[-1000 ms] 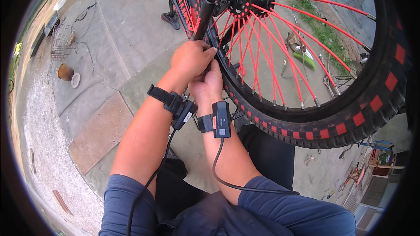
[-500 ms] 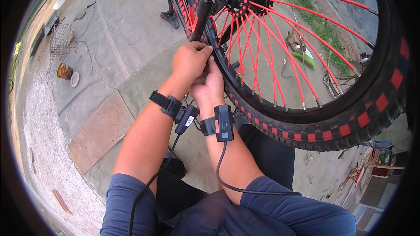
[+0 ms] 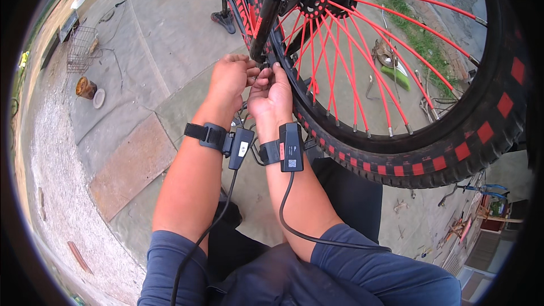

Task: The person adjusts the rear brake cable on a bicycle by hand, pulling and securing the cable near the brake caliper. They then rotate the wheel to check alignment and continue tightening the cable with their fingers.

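A single view was supplied, taken from a wide fisheye camera worn on the person's head and aimed steeply downward and forward. The picture was framed by a dark circular rim, and straight edges were bent toward it. Both forearms were seen entering from the lower edge, with the left hand point(image 3: 229, 79) and right hand point(image 3: 273, 95) held close below the lens, near the frame's centre. The bicycle wheel point(image 3: 396, 73) was caught at near range, filling the upper right. The paved ground point(image 3: 130, 153) was looked down upon at the left, farther off. No second view was provided, so no overlap could be noted.
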A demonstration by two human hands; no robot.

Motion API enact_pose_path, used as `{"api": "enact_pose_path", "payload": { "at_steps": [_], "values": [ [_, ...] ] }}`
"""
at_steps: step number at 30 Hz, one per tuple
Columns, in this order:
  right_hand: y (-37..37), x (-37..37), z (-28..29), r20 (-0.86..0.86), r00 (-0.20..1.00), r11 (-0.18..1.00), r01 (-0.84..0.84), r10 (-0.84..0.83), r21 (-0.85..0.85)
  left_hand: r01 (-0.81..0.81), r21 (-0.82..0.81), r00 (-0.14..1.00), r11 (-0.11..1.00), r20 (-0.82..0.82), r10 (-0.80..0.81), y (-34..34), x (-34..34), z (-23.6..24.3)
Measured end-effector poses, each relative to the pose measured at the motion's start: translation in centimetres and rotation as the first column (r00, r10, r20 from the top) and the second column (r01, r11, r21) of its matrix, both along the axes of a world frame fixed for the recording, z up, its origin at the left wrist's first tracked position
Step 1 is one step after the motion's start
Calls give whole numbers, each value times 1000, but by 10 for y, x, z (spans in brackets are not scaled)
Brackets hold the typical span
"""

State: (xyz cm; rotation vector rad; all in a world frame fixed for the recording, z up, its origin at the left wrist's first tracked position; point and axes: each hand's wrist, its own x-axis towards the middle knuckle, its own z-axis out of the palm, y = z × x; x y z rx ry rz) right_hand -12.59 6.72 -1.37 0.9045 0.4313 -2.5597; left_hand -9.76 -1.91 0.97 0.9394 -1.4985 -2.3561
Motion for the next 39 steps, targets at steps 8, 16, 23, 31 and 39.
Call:
{"api": "enact_pose_path", "payload": {
  "at_steps": [8,16,23,31,39],
  "values": [
    [1,0,2,-9,1000,1000,-24,24,19,1,-74,994,997,-113,-9,1,12,-11],
    [2,2,1,-4,999,999,-38,38,-11,88,-325,990,942,-78,-119,2,10,-20],
    [2,0,-3,-29,998,997,-65,64,-28,87,-418,991,904,-59,-122,4,4,-23],
    [2,0,-5,-47,994,993,-99,96,-57,86,-322,987,943,-99,-123,7,1,-23],
    [5,1,-6,-80,990,987,-124,116,-102,20,-207,990,978,-134,-49,18,0,-13]
  ]
}}
